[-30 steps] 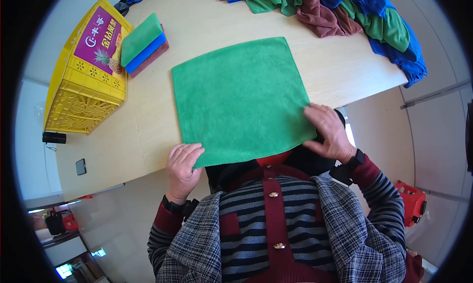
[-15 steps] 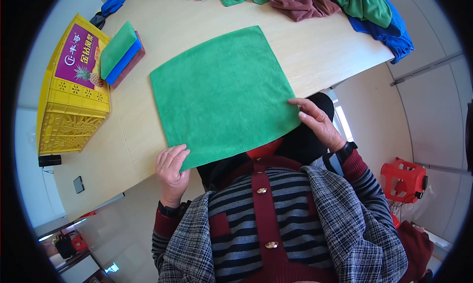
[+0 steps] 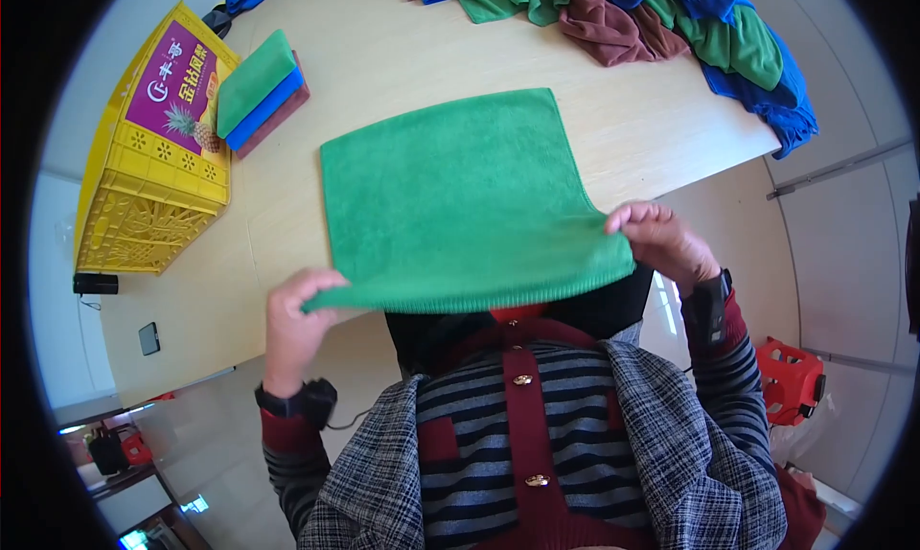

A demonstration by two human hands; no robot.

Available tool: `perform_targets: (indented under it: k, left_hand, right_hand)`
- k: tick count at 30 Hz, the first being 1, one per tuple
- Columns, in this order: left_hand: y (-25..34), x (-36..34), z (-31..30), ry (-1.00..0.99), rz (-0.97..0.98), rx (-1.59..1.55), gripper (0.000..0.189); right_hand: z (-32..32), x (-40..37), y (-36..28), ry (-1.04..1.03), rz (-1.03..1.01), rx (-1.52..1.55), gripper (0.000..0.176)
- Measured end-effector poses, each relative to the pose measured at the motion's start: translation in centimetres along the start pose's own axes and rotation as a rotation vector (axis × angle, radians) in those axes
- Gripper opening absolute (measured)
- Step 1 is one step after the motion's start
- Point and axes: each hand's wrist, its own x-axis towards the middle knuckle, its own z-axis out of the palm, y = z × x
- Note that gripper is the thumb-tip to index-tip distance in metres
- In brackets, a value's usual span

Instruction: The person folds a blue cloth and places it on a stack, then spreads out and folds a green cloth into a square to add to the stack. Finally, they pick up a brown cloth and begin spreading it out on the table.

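The green cloth [image 3: 460, 195] lies spread on the counter [image 3: 402, 52], its near edge lifted. The left hand [image 3: 292, 325] and right hand [image 3: 661, 243] hold its near corners, fingers closed on the fabric. Left of the cloth sit a folded stack [image 3: 261, 90] and a crate [image 3: 153, 148]; beyond it, a pile [image 3: 652, 23].

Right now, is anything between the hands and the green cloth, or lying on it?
Nothing visible. The left hand and right hand each pinch a near corner of the green cloth. The folded stack, yellow crate and loose cloth pile sit apart from it.
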Motion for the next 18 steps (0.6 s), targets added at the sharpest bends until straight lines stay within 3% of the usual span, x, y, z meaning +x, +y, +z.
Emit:
perform_targets:
  k: [3,8,12,18]
  left_hand:
    - [-1.3,5.4,-1.1,0.047,-0.121,-0.015,0.018]
    - [-10.7,15.0,1.4,0.145,-0.111,-0.118,0.021]
    - [-11.2,16.8,2.4,0.148,-0.180,-0.190,0.023]
    - [-11.3,15.5,2.7,0.202,-0.137,-0.358,0.040]
  right_hand:
    - [0.0,3.7,-3.0,-0.058,-0.206,0.275,0.027]
    - [-2.8,11.2,-3.6,-0.031,-0.140,0.475,0.033]
    - [-2.7,13.7,-3.6,0.137,-0.058,0.527,0.034]
    - [-0.9,11.8,-3.1,0.293,-0.164,0.342,0.036]
